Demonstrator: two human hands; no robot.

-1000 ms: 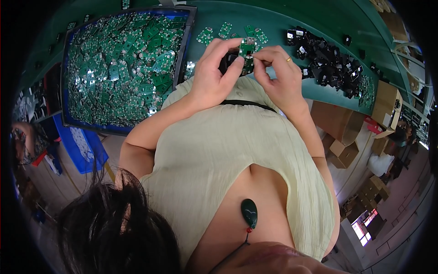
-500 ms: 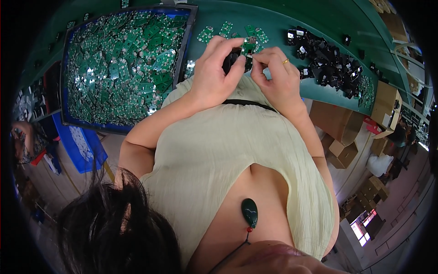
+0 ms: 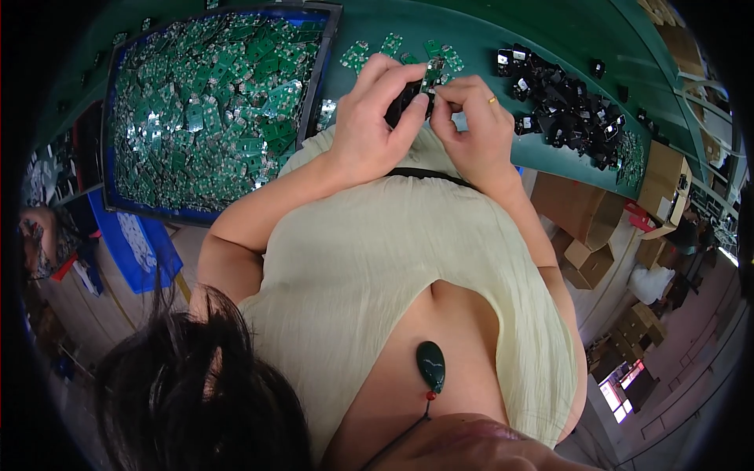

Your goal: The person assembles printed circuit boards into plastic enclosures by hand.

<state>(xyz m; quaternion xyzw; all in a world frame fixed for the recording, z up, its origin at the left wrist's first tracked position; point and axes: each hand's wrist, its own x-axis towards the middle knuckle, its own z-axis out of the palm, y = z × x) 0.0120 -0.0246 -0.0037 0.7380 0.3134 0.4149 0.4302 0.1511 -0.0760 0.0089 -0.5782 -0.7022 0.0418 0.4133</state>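
My left hand [image 3: 364,129] is closed around a black plastic housing [image 3: 402,104], thumb and fingers on its sides. A small green circuit board [image 3: 431,77] stands tilted at the housing's right side, by my left thumb tip. Beside it, my right hand [image 3: 479,133] is closed in a pinch at the board's near end. What lies between its fingertips is too small to make out. Several loose green circuit boards [image 3: 355,55] lie on the green table just beyond my hands.
A black-rimmed blue tray [image 3: 323,74] heaped with green circuit boards stands on the left. To the right lies a pile of black housings [image 3: 561,106], with more boards [image 3: 631,157] beside it. Cardboard boxes [image 3: 589,263] and a blue bin [image 3: 149,263] are below table level.
The circuit board at the housing has turned more edge-on. My left hand still holds the housing, and my right fingertips have shifted slightly left and up.
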